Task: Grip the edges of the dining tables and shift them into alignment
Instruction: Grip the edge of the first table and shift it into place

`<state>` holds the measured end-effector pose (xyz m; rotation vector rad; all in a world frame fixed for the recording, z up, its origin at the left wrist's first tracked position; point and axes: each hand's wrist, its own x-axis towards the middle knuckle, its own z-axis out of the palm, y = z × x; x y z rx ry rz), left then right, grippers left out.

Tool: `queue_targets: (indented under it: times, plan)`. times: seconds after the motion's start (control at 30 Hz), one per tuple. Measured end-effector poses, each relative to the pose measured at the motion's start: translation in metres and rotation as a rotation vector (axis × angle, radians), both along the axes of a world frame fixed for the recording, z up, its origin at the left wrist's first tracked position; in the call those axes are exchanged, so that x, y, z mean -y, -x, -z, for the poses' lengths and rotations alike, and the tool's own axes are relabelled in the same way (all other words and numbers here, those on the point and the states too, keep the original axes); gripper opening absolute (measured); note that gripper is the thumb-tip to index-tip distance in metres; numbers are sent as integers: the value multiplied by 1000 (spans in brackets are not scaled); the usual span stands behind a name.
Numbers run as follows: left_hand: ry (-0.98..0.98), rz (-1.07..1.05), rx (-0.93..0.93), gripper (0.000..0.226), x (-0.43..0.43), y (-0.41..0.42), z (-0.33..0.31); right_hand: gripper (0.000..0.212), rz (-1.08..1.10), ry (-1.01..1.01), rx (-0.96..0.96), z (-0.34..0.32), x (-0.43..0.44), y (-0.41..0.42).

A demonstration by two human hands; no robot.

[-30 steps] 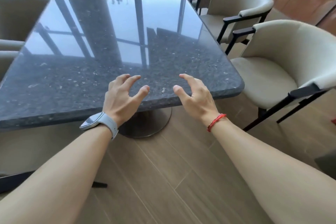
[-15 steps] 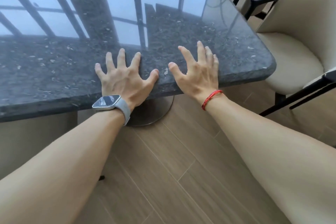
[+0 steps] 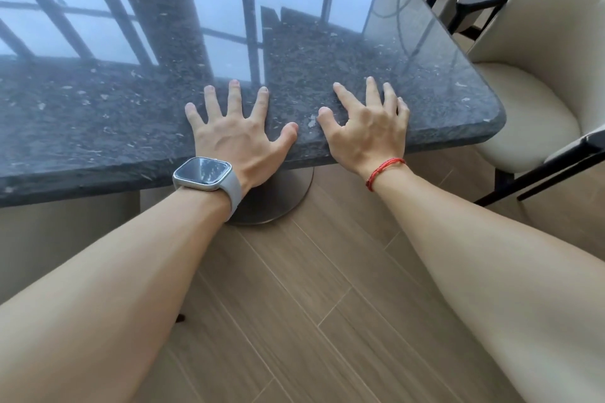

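A dark speckled stone desk fills the upper part of the view, its polished top mirroring window bars, its near edge running across the middle of the frame and its rounded corner lying at the right. Wood-look plank flooring is seen below, and a round metal pedestal base is partly visible under the near edge. Two cream armchairs with black frames are stood just beside the desk's right side.

Both forearms are stretched forward from the bottom corners. The left hand is laid flat on the desk top near the edge, fingers spread wide, nothing clasped. The right hand is set beside it, apart from it, fingers splayed and slightly arched, the fingertips pressed on the stone; nothing is gripped.

A grey smartwatch is worn on the left wrist, a red string bracelet on the right.

Compared with half a second ago, the right hand's knuckles are raised more and the thumbs are set further apart.
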<state>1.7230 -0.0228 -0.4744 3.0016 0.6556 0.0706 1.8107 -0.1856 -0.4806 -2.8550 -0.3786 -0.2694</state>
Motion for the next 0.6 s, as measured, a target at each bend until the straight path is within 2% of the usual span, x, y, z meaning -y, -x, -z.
queue_targets:
  times: [0.2,0.33,0.6]
  plan:
    - [-60,2,26,83,-3,2,3,68,-66,60,-10,-2,2,-4]
    - [-86,-34,133,82,-1,1,8,63,-86,32,38,2,2,-7]
    - [-91,-17,161,80,-2,-1,11,58,-123,-4,67,5,2,-6]
